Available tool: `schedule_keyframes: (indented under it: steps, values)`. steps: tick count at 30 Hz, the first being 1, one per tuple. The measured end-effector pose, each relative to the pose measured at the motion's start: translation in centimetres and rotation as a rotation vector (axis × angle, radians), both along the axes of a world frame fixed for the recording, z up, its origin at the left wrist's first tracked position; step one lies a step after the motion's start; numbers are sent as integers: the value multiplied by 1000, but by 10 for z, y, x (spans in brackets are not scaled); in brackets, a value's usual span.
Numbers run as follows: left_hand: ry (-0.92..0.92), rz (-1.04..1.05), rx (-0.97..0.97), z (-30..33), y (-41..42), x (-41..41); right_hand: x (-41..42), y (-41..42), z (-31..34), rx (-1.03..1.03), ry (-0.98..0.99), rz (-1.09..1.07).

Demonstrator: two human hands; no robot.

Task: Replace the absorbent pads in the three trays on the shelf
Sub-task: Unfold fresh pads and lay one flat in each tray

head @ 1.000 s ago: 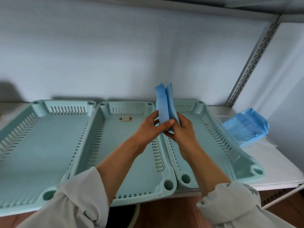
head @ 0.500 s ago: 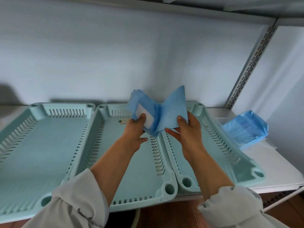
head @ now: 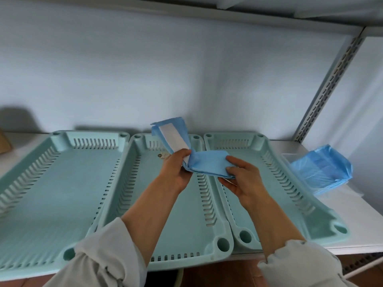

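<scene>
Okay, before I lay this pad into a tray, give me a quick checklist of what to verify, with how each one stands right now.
1. Both hands hold the pad: ok, left hand and right hand grip it.
2. Pad fully unfolded: not ok, still partly folded, one flap raised.
3. Middle tray bare of old pad: ok.
4. Right tray bare: ok.
5. Left tray bare: ok.
6. Spare pads within reach: ok, stacked beside the right tray.
</scene>
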State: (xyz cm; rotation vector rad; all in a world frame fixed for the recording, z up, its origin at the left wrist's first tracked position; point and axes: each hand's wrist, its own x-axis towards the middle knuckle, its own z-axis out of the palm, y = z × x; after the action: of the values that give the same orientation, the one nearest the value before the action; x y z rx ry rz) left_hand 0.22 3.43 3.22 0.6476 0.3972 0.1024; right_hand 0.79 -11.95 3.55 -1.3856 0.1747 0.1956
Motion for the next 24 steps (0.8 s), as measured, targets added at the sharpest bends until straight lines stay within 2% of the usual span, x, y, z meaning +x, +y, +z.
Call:
schedule_keyframes:
  steps: [3, 4, 5, 9, 12, 14, 17, 21, 24]
  values:
    - [-16, -19, -27, 5, -3, -3, -3, 5, -7, -658, -225, 90]
    - [-25, -46, -37, 5, -5, -6, -6, 9, -9, -788, -311, 139]
    - [-33, -85, -41, 6, -7, -7, -8, 12, -8, -833, -373, 199]
    - [-75, -225, -80, 5, -15, -8, -25, 20, 7, -551, -315, 421]
    - [-162, -303, 6, 9, -21, -11, -25, 18, 6, -542, -364, 355]
    - [-231, -295, 114, 11, -26, -13, -20, 15, 3, -454, -323, 256]
    - [-286, -189, 295, 9, -31, -16, -18, 10, 4, -200, -286, 222]
    - [-271, -174, 463, 14, -28, -19, -20, 11, 4, -64, -235, 218]
    - [-223, -209, 714, 13, -29, -19, -20, 11, 4, 85, -150, 184]
